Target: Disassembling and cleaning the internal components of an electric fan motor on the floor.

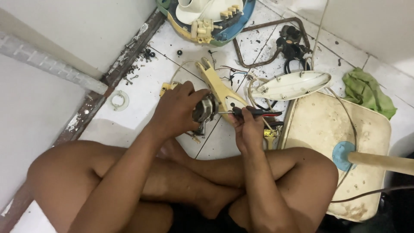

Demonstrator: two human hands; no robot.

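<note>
Gripping small motor (204, 109) in closed left hand (176, 111); right hand (248, 126) closed on screwdriver (252, 113), shaft lying level, tip pointing left at motor.

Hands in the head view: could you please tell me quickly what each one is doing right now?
Left hand: closed around the small motor.
Right hand: closed on the red-and-black screwdriver, its tip at the motor.

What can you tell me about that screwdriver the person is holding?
The screwdriver has a black and red handle and a thin metal shaft. It lies roughly level, tip pointing left toward the small motor gripped by the left hand. The right hand pinches its handle from below, above the white tiled floor.
</note>
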